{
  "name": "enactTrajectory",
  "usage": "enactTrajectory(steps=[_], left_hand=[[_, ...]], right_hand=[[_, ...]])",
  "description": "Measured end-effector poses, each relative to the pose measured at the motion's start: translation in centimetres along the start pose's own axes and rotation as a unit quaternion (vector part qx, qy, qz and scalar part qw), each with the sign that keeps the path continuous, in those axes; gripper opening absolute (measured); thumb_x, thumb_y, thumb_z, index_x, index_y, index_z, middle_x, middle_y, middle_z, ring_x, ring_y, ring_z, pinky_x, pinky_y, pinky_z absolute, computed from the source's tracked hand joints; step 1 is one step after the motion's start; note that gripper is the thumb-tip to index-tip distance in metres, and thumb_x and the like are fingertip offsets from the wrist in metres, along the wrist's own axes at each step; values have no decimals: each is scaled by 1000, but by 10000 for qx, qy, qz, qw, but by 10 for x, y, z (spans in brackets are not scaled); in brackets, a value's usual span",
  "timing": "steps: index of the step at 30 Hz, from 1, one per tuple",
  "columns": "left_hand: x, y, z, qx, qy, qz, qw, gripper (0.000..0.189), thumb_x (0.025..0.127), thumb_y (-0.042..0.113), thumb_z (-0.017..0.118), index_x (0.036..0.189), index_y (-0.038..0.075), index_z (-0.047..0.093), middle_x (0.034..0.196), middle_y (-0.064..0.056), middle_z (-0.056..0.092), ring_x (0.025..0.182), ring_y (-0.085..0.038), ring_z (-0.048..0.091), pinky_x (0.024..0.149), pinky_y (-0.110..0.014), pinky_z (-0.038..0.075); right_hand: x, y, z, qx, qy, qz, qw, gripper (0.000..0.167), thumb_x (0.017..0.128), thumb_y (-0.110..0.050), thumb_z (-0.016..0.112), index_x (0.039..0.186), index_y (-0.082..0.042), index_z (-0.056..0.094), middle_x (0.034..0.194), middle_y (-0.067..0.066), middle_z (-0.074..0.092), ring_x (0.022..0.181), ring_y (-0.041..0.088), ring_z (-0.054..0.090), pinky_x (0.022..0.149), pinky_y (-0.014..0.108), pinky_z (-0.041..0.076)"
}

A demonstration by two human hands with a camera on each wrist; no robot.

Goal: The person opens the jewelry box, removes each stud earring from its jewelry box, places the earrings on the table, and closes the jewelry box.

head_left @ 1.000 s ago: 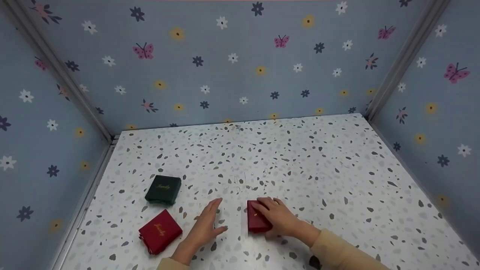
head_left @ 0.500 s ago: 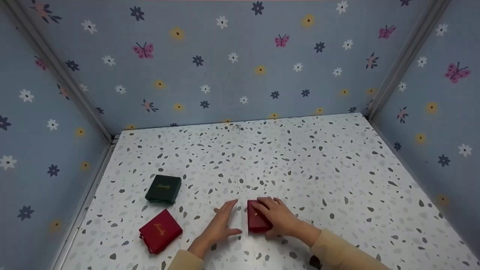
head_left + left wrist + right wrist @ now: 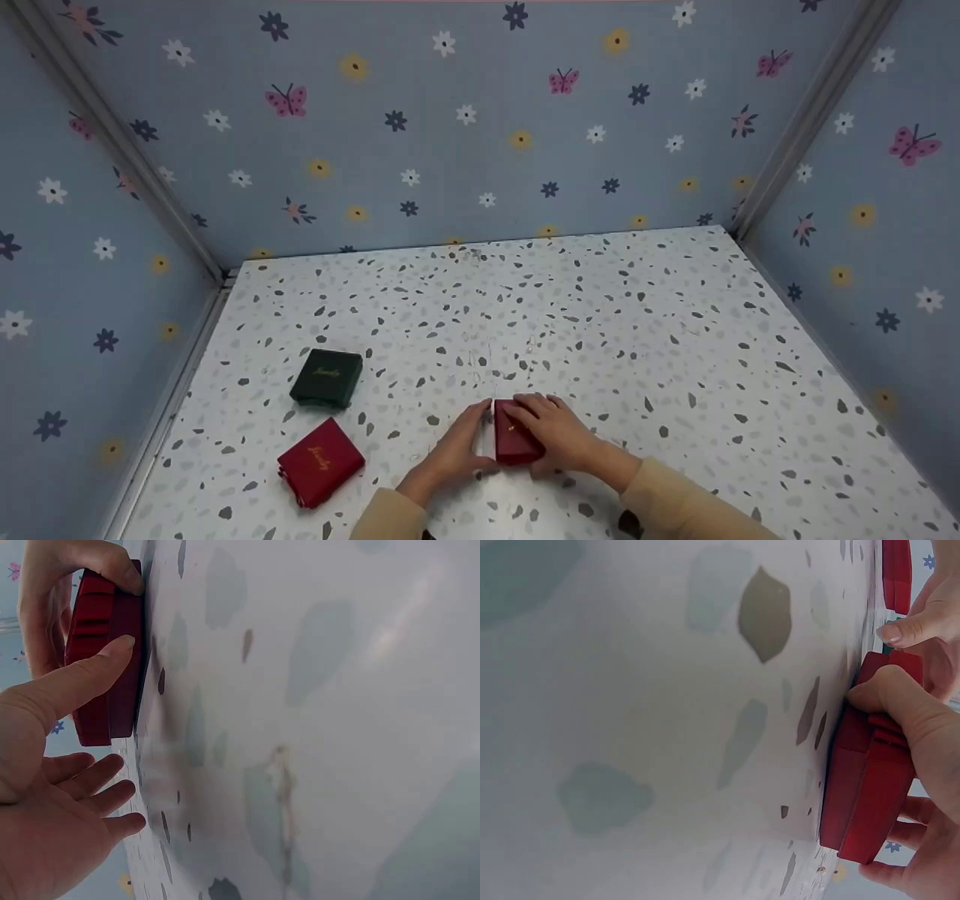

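Observation:
A small red gift box (image 3: 512, 448) with a ribbon band sits on the speckled table. My right hand (image 3: 564, 436) grips it from the right, and in the right wrist view the thumb (image 3: 896, 694) lies along its near side, fingers at the far side. My left hand (image 3: 455, 444) is at the box's left side, fingers extended, thumb apart from them. In the left wrist view its thumb (image 3: 90, 679) overlaps the box, while the other fingers (image 3: 97, 795) stretch past its end. A tiny gold mark shows on top of the box, partly covered by my right fingers.
To the left lie a red box (image 3: 322, 463) and a dark green box (image 3: 327, 379), both with gold lettering. Several tiny shiny pieces (image 3: 531, 346) are scattered beyond my hands. Flower-patterned panels (image 3: 480, 120) wall the table (image 3: 637, 315) at the back and sides.
My left hand has moved right, from beside the lettered red box up to the left side of the gripped box. My right hand and the boxes stay where they were.

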State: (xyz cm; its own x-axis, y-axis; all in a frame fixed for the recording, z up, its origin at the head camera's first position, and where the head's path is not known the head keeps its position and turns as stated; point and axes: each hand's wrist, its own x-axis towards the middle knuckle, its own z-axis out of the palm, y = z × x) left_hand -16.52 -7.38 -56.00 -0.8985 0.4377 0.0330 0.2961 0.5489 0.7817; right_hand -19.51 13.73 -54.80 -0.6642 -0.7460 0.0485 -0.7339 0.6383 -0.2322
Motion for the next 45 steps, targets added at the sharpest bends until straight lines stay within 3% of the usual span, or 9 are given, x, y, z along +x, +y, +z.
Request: enactTrajectory(steps=[12, 20, 40, 45], left_hand=[[6, 2, 8, 79, -171, -353, 9992, 101, 64, 20, 78, 139, -3, 14, 139, -20, 26, 127, -33, 23, 102, -43, 23], [7, -1, 10, 304, -91, -151, 9994, 101, 64, 22, 78, 138, -4, 15, 137, -21, 29, 124, -36, 26, 101, -45, 25], [5, -3, 10, 190, 64, -86, 9998, 100, 65, 29, 77, 137, -4, 17, 135, -19, 34, 123, -36, 29, 101, -46, 24], [5, -1, 9, 219, 48, -133, 9997, 100, 65, 29, 77, 138, -3, 16, 137, -17, 32, 124, -34, 28, 102, -45, 23]], right_hand=[[0, 1, 2, -147, 216, -171, 9995, 102, 52, -42, 80, 137, -10, 31, 131, 11, 38, 118, 26, 37, 92, 47, 33], [0, 2, 2, -93, 179, -122, 9997, 103, 53, -42, 80, 137, -10, 30, 132, 9, 37, 120, 24, 35, 94, 47, 32], [-3, 7, 3, 152, 472, -425, 9979, 102, 53, -40, 81, 138, -12, 30, 131, 7, 39, 120, 20, 35, 93, 45, 33], [-3, 9, 4, 231, 398, -312, 9985, 101, 55, -42, 79, 139, -16, 29, 133, 4, 37, 121, 18, 33, 95, 44, 32]])
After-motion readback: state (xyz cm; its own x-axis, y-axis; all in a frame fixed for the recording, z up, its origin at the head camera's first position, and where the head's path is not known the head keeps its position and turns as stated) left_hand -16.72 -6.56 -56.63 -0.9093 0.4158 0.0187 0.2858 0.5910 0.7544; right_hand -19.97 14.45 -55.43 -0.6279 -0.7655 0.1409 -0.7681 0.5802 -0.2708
